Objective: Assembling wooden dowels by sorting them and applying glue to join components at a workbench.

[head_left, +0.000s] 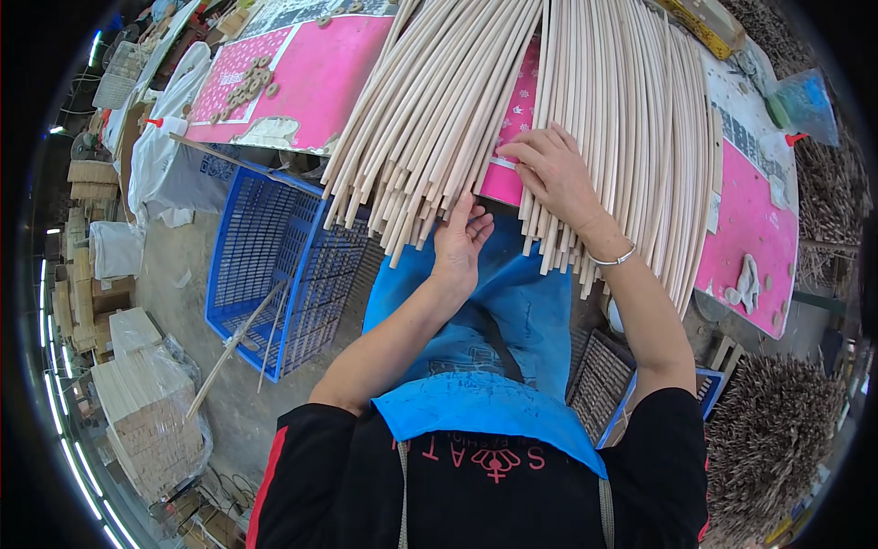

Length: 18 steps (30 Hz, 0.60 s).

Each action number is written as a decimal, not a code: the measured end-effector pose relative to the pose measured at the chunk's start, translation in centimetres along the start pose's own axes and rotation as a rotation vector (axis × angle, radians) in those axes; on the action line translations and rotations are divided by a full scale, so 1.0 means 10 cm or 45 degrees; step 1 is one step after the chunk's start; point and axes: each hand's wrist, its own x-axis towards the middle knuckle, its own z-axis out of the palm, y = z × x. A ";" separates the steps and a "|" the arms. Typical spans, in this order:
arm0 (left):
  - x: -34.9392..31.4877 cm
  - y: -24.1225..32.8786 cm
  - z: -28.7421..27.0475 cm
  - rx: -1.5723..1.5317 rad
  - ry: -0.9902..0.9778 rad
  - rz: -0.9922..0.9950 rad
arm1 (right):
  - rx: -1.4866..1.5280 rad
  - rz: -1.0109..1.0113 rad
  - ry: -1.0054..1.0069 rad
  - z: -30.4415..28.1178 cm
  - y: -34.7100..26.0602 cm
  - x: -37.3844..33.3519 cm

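Observation:
Long pale wooden sticks lie in two spreads on a pink-covered table, their near ends jutting over its front edge. At the right edge of the left spread, my left hand is closed around the end of a wooden stick, thumb up and fingers curled; the grip is partly hidden. My right hand rests over the left edge of the right spread. Its fingers are bent, apart and pointing left across the narrow pink gap. A bracelet circles my right wrist.
Below the table at left, a blue plastic basket lies tilted, with thin sticks poking out. Small brown rings and a red-tipped bottle sit at the table's left. A glove lies at right, above bundled dark sticks.

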 end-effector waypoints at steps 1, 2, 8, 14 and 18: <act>0.00 0.01 -0.01 -0.038 -0.013 -0.029 | -0.017 -0.040 0.015 -0.01 -0.03 0.02; 0.00 0.01 -0.02 -0.075 -0.026 -0.058 | -0.033 -0.080 0.029 -0.02 -0.05 0.03; -0.02 -0.05 0.05 -0.009 -0.101 -0.087 | -0.150 -0.138 -0.014 0.09 -0.04 0.08; -0.06 -0.15 0.03 0.087 -0.134 -0.085 | -0.191 -0.164 -0.049 0.11 -0.05 0.11; -0.12 -0.12 0.00 0.184 -0.122 -0.089 | -0.176 -0.151 -0.053 0.08 -0.09 0.17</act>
